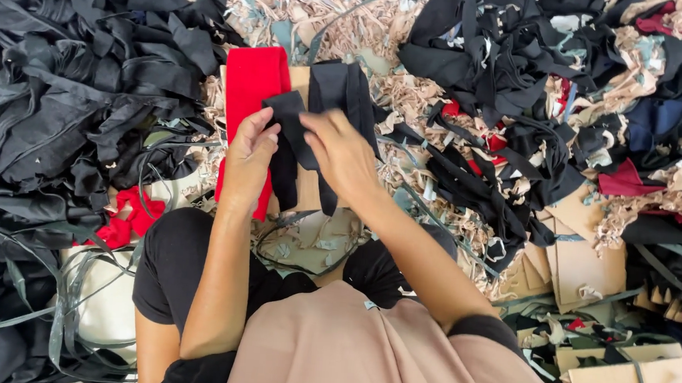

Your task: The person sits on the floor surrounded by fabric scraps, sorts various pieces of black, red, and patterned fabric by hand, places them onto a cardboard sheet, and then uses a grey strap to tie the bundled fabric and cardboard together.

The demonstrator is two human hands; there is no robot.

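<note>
Black fabric strip is lying between both hands, its long axis running away from the person, over the cardboard piece beside the red strip. Left hand is pinching its near edge with closed fingers; right hand is pressing on it from the right, fingers curled around the cloth.

Heaped black fabric scraps at left, beige paper shreds ahead, brown cardboard pieces at right
</note>
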